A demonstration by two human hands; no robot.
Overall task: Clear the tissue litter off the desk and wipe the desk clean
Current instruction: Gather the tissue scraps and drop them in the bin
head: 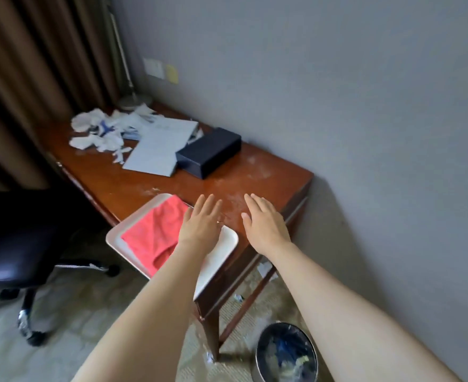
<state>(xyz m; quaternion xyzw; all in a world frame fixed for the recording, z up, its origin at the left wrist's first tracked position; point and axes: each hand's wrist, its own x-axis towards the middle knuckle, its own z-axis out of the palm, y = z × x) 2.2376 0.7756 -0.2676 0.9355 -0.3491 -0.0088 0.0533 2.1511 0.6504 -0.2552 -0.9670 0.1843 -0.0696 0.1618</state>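
At the left edge sat the dark chair [9, 244]. Upper left of centre, the tissue litter [97, 130] lay heaped on the far end of the worktop [150, 186], touching the white papers [158, 147], with a dark box [209, 153] just beside them. Lower centre, a red cloth [155, 232] lay in the white tray [219, 260] overhanging the near edge. Your left hand [202, 219] was released, fingers straight, over the tray's far corner; your right hand [264, 219] was likewise flat and empty above bare wood. At bottom right stood the bin [286, 354], scraps inside.
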